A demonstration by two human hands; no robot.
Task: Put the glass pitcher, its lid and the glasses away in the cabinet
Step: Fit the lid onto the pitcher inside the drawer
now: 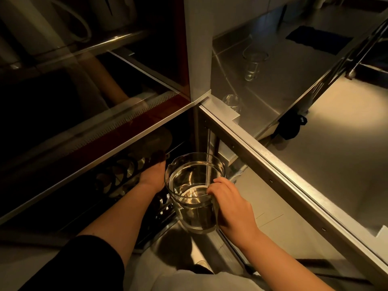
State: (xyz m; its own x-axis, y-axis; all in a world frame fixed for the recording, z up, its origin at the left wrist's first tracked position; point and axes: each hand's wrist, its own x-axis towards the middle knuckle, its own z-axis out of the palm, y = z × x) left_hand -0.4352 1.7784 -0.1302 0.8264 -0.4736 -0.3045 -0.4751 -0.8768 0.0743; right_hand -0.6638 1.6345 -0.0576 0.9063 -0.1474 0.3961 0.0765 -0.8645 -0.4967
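Note:
My right hand [233,208] grips the clear glass pitcher [194,192] by its side and rim, holding it upright in front of the low cabinet opening [130,175]. My left hand [153,175] reaches into that dark lower shelf; its fingers are hidden in shadow. Two glasses stand on the steel counter to the right: one tall glass [254,64] farther back, and a second glass [232,102] right behind the cabinet's corner post. No lid is visible.
The lower shelf holds a row of round dark items [119,175]. A glass-fronted upper cabinet [84,91] fills the left. The steel counter edge [273,171] runs diagonally on the right, with a dark mat [319,39] at the back and a black object [291,127] hanging below.

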